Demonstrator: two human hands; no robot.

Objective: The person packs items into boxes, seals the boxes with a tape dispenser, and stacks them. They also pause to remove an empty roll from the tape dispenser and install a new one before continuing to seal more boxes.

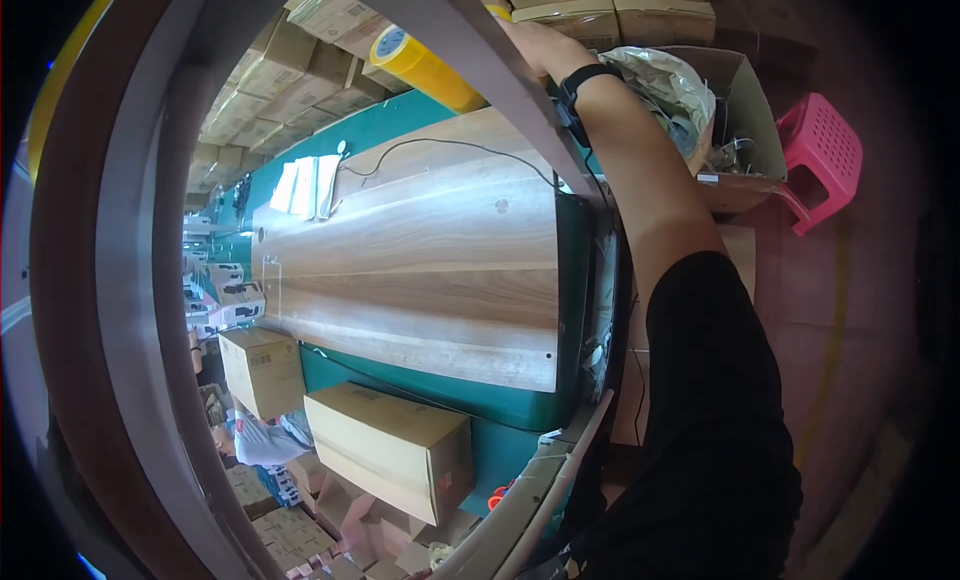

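My right arm, in a black sleeve with a dark watch (585,85) on the wrist, stretches up the right side of the view. At its end, my right hand (545,48) reaches beside a grey metal beam (440,40), which hides its fingers. A bit of yellow (498,13) shows right by the hand; whether the hand grips it I cannot tell. Across the beam, a stack of yellow tape rolls (425,70) lies on the green tabletop (350,130). My left hand is out of view.
A wooden board (420,250) with a black cable and white papers (305,187) covers much of the table. Cardboard boxes (390,445) stand along its lower edge. An open carton (745,110) with a plastic liner and a pink stool (820,155) are at right. Another person (265,440) is lower left.
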